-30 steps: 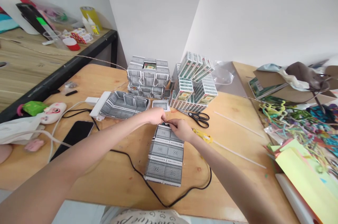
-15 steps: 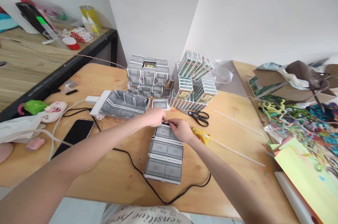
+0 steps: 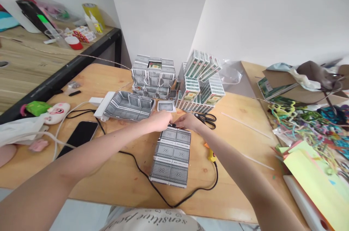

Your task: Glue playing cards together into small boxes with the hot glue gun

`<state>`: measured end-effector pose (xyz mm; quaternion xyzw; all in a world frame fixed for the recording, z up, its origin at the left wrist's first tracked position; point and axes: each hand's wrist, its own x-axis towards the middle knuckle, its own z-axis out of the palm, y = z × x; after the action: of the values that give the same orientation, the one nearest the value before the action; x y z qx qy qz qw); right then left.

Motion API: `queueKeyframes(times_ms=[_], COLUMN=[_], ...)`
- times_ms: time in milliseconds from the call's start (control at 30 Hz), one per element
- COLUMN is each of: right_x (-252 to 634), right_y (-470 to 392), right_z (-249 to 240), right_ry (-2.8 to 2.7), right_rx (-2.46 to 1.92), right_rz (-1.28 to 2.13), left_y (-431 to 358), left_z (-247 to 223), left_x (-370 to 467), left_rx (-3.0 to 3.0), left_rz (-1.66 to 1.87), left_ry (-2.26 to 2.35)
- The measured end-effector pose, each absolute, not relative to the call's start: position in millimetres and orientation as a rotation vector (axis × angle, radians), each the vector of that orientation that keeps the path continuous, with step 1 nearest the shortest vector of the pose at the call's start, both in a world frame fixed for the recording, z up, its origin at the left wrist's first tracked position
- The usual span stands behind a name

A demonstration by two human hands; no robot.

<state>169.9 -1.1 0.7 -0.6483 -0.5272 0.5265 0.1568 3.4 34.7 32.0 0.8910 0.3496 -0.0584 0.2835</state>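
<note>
A long block faced with grey-backed playing cards (image 3: pixel 170 154) lies on the table in front of me. My left hand (image 3: pixel 160 121) is closed at its far edge, fingertips pinched together. My right hand (image 3: pixel 188 121) is closed at the same edge, thumb and fingers beside a small dark piece (image 3: pixel 173 125). What exactly the fingertips hold is too small to tell. A yellow glue gun (image 3: pixel 212 155) lies partly hidden behind my right forearm. Black-handled scissors (image 3: pixel 208 120) rest just beyond my right hand. A loose card (image 3: pixel 166 106) lies past the hands.
An open card-built tray (image 3: pixel 129 107) leans by a white power strip (image 3: pixel 105 106). Behind stand a card-built box (image 3: pixel 153 75) and stacked card packs (image 3: pixel 201 82). A phone (image 3: pixel 79 138) lies left, clear glue sticks (image 3: pixel 245 125) right. A black cable (image 3: pixel 136 167) loops around the block.
My right hand has shifted slightly up and right, with its forearm now covering most of the glue gun. My left hand stays nearly where it was at the block's far edge.
</note>
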Motion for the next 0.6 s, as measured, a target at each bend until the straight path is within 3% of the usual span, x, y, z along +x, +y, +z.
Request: queueKeyframes(times_ms=[200, 600], right_x=[169, 151], right_y=[7, 1], right_z=[8, 41], right_ry=[-1.757, -2.326], right_rx=[-1.88, -1.923], right_rz=[1.457, 0.902], left_y=[31, 26], left_z=[35, 43], left_x=[6, 9], left_rx=[2.414, 2.588], left_rz=[-0.195, -0.349], left_ry=[0.955, 0.91])
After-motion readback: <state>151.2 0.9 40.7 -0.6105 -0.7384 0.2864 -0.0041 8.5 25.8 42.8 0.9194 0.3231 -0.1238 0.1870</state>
